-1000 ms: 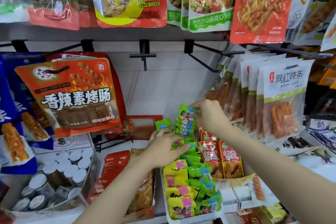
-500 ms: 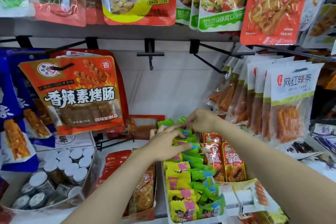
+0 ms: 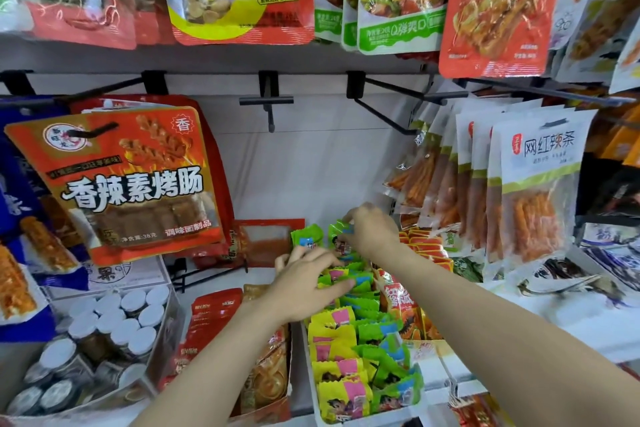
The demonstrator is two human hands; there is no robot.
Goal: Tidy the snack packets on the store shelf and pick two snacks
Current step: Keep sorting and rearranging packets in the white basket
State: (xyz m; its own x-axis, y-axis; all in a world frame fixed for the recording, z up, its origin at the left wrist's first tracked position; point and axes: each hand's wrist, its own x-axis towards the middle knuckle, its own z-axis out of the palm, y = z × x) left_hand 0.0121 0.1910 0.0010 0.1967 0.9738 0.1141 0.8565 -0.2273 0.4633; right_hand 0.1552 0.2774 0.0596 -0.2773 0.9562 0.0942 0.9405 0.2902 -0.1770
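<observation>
Both hands at the far end of the white tray (image 3: 320, 402): right hand (image 3: 372, 229) fingers pinching green packets (image 3: 337, 236) upright, left hand (image 3: 304, 288) fingers spread, pressing the row flat to align it

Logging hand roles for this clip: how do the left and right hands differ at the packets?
The left hand lies nearer, fingers spread across the green packets; the right hand reaches further back, pinching one green packet upright. Both work in the same white tray.
</observation>
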